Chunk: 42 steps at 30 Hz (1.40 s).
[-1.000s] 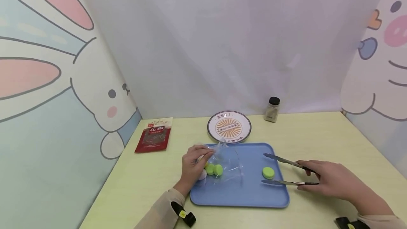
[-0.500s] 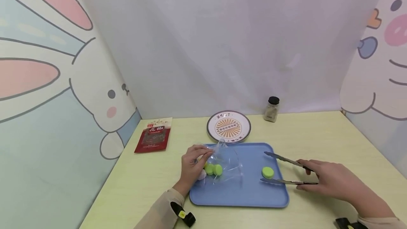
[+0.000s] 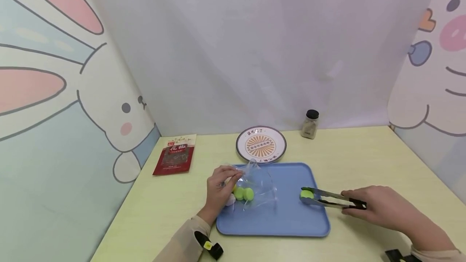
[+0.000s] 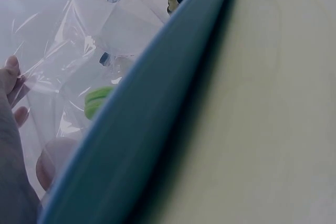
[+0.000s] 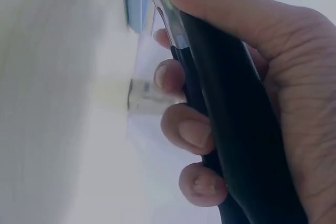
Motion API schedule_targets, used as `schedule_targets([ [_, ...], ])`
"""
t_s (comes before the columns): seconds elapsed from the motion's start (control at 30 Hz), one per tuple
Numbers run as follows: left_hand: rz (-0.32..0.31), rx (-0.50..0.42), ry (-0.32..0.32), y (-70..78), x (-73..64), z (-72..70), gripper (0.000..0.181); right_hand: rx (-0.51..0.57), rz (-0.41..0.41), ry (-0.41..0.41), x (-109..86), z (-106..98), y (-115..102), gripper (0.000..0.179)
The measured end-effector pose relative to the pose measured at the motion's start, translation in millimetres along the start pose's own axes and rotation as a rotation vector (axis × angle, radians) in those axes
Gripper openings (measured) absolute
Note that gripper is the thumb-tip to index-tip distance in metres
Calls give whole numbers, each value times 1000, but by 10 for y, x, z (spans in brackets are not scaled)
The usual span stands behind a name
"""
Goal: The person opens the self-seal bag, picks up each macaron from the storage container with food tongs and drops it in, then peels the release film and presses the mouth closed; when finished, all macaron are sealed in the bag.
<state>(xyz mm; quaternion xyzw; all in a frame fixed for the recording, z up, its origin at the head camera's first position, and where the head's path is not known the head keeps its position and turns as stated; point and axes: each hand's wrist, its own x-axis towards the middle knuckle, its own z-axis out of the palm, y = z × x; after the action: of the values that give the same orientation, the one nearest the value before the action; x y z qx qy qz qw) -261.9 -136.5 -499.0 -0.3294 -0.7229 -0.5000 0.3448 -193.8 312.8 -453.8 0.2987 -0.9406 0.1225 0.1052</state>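
Observation:
My left hand pinches the edge of a clear plastic bag at the left of the blue tray. Several macarons lie in the bag, among them green macarons and a pale one. In the left wrist view a green macaron shows through the plastic. My right hand grips black-handled metal tongs. The tips of the tongs stand on either side of a single green macaron on the tray's right part. In the right wrist view my fingers curl round the handles.
Behind the tray lies a round plate with an orange pattern. A black-capped spice jar stands at the back right, by the wall. At the back left of the table is a red spice packet.
The tongs in my right hand have closed from wide apart to close about the single green macaron. My left hand keeps its pinch on the bag.

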Motion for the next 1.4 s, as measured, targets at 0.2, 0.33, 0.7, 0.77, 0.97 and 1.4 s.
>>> schedule_targets([
  [0.2,1,-3,0,-3,15,2,19,27,-39,25,14,30,19,39],
  [0.33,-4,1,-2,1,14,0,20,40,-57,37,11,72,41,39],
  [0.7,9,1,2,-39,-22,14,22,37,-50,36,-2,102,48,38],
  [0.77,12,5,2,-37,-20,13,21,43,-62,48,-1,105,48,36],
  [0.97,19,0,-1,-24,-3,10,19,38,-125,161,17,104,32,33],
  [1.4,23,14,0,-1,-12,7,21,75,-239,310,77,136,17,44],
])
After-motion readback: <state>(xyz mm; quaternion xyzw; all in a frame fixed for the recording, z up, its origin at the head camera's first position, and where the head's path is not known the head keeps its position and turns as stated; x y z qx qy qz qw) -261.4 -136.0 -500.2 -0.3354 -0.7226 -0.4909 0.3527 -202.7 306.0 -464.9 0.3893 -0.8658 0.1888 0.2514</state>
